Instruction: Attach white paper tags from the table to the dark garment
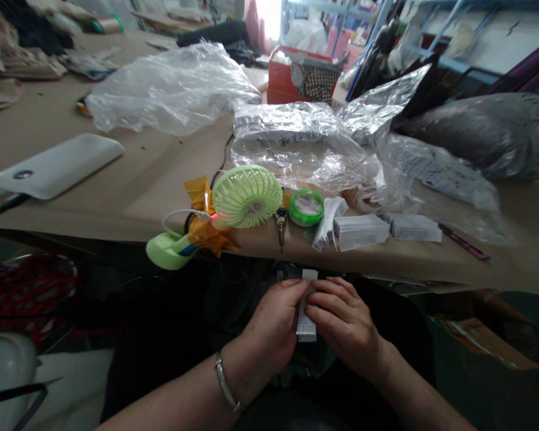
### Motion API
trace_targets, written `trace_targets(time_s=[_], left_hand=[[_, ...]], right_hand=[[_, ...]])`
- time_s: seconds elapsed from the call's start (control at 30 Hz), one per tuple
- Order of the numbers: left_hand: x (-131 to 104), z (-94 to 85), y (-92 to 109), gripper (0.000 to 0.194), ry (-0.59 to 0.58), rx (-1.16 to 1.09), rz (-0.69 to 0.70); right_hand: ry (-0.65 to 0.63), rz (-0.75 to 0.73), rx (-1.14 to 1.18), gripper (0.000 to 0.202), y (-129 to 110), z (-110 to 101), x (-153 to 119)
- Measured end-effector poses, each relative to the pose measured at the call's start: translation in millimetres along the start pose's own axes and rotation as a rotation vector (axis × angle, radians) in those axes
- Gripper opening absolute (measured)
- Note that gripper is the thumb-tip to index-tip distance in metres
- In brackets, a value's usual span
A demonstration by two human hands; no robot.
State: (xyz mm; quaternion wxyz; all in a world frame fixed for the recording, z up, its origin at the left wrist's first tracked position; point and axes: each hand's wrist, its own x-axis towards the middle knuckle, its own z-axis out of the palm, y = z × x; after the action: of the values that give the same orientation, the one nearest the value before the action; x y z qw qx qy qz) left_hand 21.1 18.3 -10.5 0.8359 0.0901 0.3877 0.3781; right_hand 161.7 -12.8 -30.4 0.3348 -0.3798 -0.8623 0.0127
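Note:
Over my lap, just below the table's front edge, a narrow stack of white printed labels (307, 333) stands between my hands. My left hand (272, 320) is closed on its left side, thumb near the top. From the right, my right hand (348, 320) presses its fingers against the same stack, with the fingertips over its face. On the table beyond lie more label bundles: a slanted one (327, 224), a wide one (363, 232) and another (415, 228). Left of them sit a green round tub (306, 208) with whitish contents and a small metal-tipped tool (281, 230).
A green fan (247, 197) is taped at the table edge (130, 230). Clear plastic bags (166, 90) and a silvery plastic wrap (291, 129) lie behind. A white power bank-like device (63, 164) rests left. A thin pinkish tool (467, 242) lies right, a red box (281, 81) farther back.

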Motion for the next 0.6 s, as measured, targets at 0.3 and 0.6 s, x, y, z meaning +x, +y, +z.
trace_targets(time_s=[0.3,0.6], left_hand=[[-3.9,-0.8,0.4,0.008,0.006,0.066,0.016],[-17.1,-3.6,5.4,0.016,-0.030,0.296,-0.103]], right_hand=[[0.034,0.057,0.121,0.022,-3.4,-2.2,0.1],[0.155,0.929,0.897,0.014,0.7,7.3,7.8]])
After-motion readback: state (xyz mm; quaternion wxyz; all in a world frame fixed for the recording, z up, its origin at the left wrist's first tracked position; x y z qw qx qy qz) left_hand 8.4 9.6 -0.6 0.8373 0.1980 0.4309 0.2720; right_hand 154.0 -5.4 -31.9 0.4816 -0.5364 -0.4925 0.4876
